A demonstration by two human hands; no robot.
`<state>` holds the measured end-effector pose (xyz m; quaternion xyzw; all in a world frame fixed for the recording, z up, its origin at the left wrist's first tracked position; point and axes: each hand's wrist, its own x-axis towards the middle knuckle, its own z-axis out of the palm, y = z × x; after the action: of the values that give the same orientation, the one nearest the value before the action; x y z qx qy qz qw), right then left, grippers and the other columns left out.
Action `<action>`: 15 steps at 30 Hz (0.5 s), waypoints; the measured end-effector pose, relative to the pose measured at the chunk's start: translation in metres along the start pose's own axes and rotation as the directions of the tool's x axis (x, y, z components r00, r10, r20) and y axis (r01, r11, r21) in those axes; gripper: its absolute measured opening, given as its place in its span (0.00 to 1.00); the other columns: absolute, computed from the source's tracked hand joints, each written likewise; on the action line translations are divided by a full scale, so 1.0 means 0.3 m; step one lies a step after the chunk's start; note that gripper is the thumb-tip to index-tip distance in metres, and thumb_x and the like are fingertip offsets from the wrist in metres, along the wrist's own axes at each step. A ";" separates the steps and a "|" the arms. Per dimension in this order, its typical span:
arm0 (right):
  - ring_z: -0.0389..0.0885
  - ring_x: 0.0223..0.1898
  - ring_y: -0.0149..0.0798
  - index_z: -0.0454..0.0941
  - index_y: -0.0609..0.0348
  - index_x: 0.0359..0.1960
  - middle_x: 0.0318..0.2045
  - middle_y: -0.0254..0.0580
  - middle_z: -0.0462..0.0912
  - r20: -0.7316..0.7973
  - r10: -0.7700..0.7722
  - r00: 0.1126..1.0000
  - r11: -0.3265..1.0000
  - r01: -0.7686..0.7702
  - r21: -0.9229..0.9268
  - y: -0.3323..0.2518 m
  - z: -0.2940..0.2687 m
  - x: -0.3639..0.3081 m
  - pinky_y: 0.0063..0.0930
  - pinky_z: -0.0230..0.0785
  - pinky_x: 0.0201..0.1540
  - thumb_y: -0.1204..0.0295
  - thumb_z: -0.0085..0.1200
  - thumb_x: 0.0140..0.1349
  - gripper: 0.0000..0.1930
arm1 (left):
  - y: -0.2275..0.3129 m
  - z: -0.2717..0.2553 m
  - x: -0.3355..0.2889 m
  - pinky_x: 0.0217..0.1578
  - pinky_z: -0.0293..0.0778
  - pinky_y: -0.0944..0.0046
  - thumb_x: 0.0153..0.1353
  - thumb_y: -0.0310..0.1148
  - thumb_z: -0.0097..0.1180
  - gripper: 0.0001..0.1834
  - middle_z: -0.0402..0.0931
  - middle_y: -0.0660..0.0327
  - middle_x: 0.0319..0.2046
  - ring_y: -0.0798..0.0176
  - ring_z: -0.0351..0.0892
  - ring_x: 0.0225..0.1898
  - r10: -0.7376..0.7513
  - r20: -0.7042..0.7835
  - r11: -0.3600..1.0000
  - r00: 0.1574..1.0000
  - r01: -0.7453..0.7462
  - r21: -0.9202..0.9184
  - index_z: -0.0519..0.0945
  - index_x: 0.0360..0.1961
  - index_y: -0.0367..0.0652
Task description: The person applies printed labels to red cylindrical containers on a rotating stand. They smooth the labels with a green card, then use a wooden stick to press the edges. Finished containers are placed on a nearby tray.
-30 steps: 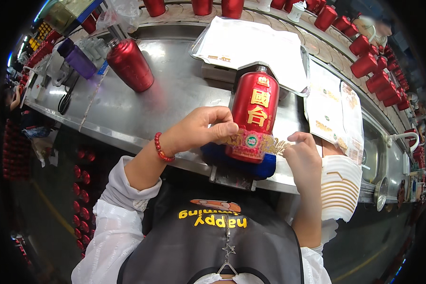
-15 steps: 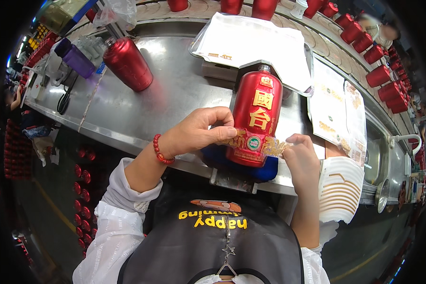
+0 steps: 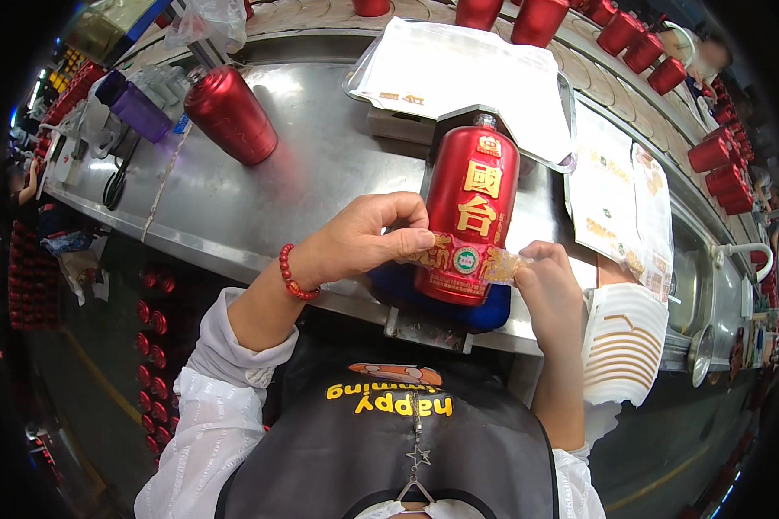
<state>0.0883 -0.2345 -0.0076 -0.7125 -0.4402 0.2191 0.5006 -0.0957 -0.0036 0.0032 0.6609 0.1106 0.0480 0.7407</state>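
Observation:
A red bottle point(image 3: 455, 186) with raised gold characters lies tilted before me on a support with a blue pad point(image 3: 493, 315). Across its lower part stretches a clear label strip point(image 3: 499, 265) with gold patterns and a round green-and-white emblem. My left hand point(image 3: 379, 235), with a red bead bracelet at the wrist, pinches the strip's left end between thumb and forefinger. The right end is pinched by my right hand point(image 3: 547, 281), its fingers curled. Both hands are close beside the bottle; whether the strip's middle touches the glass I cannot tell.
Another red bottle point(image 3: 231, 116) stands on the metal table point(image 3: 320, 156) at left, near a purple bottle point(image 3: 134, 107) and black scissors point(image 3: 116, 184). White label sheets point(image 3: 463, 73) lie on a tray behind. Red bottles point(image 3: 541, 19) ride a conveyor at the back. A white slotted holder point(image 3: 625, 346) is at right.
The red bottles on the conveyor have shifted to the right. My hands and the label strip have hardly moved.

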 end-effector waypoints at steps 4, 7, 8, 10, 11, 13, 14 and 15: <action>0.76 0.44 0.35 0.80 0.68 0.32 0.45 0.46 0.77 0.000 -0.022 1.000 1.000 0.022 -0.009 0.017 0.002 0.003 0.27 0.69 0.47 0.74 0.55 0.66 0.08 | -0.004 0.002 0.000 0.33 0.69 0.73 0.70 0.35 0.60 0.12 0.71 0.71 0.28 0.78 0.68 0.31 0.018 -0.013 0.999 1.000 -0.018 0.028 0.74 0.32 0.41; 0.76 0.44 0.35 0.78 0.66 0.34 0.44 0.45 0.77 -0.013 -0.005 1.000 0.999 0.004 -0.032 0.035 0.009 0.006 0.27 0.69 0.48 0.74 0.56 0.66 0.06 | 0.005 0.008 -0.001 0.34 0.70 0.71 0.69 0.36 0.60 0.12 0.72 0.70 0.28 0.76 0.69 0.32 0.037 -0.034 0.994 0.999 -0.034 0.102 0.74 0.32 0.40; 0.76 0.44 0.35 0.77 0.65 0.34 0.44 0.45 0.77 -0.031 0.005 1.000 0.999 -0.006 -0.039 0.040 0.015 0.013 0.27 0.69 0.48 0.74 0.56 0.66 0.06 | 0.006 0.006 -0.001 0.35 0.71 0.70 0.69 0.37 0.61 0.13 0.73 0.68 0.29 0.74 0.71 0.33 0.039 -0.041 0.991 0.998 -0.033 0.133 0.74 0.32 0.40; 0.75 0.46 0.35 0.75 0.63 0.34 0.45 0.43 0.76 -0.080 -0.002 0.997 0.997 -0.005 -0.082 0.044 0.016 0.015 0.27 0.68 0.51 0.73 0.56 0.66 0.06 | 0.005 0.005 -0.005 0.41 0.72 0.65 0.68 0.41 0.61 0.15 0.75 0.64 0.32 0.68 0.73 0.37 0.094 -0.084 0.961 0.992 -0.068 0.267 0.75 0.35 0.39; 0.74 0.47 0.35 0.74 0.62 0.34 0.45 0.43 0.75 -0.109 -0.022 0.994 0.993 0.008 -0.121 0.046 0.013 0.016 0.27 0.67 0.53 0.72 0.57 0.67 0.07 | 0.001 0.003 -0.007 0.46 0.71 0.62 0.68 0.43 0.61 0.16 0.76 0.61 0.35 0.64 0.74 0.41 0.153 -0.115 0.924 0.982 -0.101 0.368 0.75 0.37 0.39; 0.73 0.49 0.38 0.73 0.61 0.35 0.45 0.43 0.74 -0.106 -0.038 0.994 0.996 0.029 -0.085 0.036 0.015 0.021 0.29 0.65 0.56 0.70 0.59 0.67 0.09 | -0.019 0.013 -0.007 0.54 0.68 0.56 0.68 0.48 0.60 0.21 0.76 0.56 0.42 0.57 0.73 0.48 0.298 -0.212 0.854 0.931 -0.160 0.495 0.75 0.44 0.39; 0.73 0.50 0.40 0.74 0.62 0.35 0.45 0.45 0.74 -0.076 -0.034 0.997 0.999 0.034 -0.009 0.012 0.024 0.025 0.30 0.64 0.56 0.68 0.60 0.66 0.10 | -0.044 0.032 -0.007 0.58 0.65 0.54 0.68 0.50 0.59 0.23 0.76 0.54 0.46 0.54 0.71 0.52 0.377 -0.280 0.830 0.883 -0.188 0.525 0.75 0.47 0.39; 0.73 0.51 0.42 0.75 0.62 0.36 0.44 0.47 0.74 -0.049 -0.036 0.998 0.997 0.040 0.068 -0.015 0.032 0.035 0.31 0.63 0.57 0.67 0.62 0.66 0.12 | -0.055 0.047 -0.008 0.62 0.61 0.52 0.68 0.52 0.59 0.26 0.75 0.52 0.50 0.51 0.69 0.56 0.458 -0.338 0.800 0.822 -0.215 0.560 0.74 0.51 0.39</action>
<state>0.0847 -0.2202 -0.0060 -0.6913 -0.4338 0.2074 0.5394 -0.0960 -0.0198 -0.0115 0.8075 0.1672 0.3065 0.4754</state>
